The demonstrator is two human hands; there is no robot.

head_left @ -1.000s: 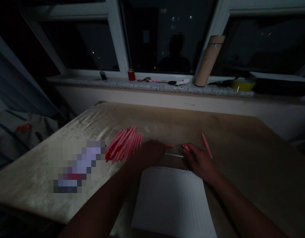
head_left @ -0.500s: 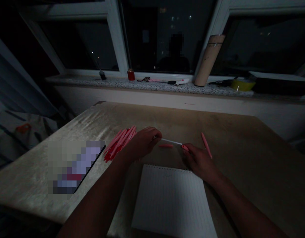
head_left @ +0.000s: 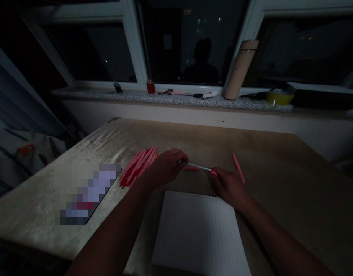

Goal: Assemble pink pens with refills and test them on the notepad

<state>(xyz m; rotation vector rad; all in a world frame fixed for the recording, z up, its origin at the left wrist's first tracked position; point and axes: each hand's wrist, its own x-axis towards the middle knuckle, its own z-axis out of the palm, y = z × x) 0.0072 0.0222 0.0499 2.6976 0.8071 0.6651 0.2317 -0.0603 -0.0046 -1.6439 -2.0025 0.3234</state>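
In my left hand the fingers pinch one end of a thin white pen refill. Its other end meets the open end of a pink pen barrel, which my right hand grips. Just behind the refill lies a short pink pen piece, partly covered by my left hand. Beyond my right hand rests a whole pink pen. A heap of pink and red pens lies left of my left hand. Below both hands is a spiral notebook with lined paper.
A phone-like flat object, blurred out, lies on the table at the left. On the window sill stand a red jar, a tan cylinder and a yellow tape roll.
My left hand has shifted slightly right and down toward the pen barrel, and slightly less of the refill shows. My right hand stays nearly where it was.
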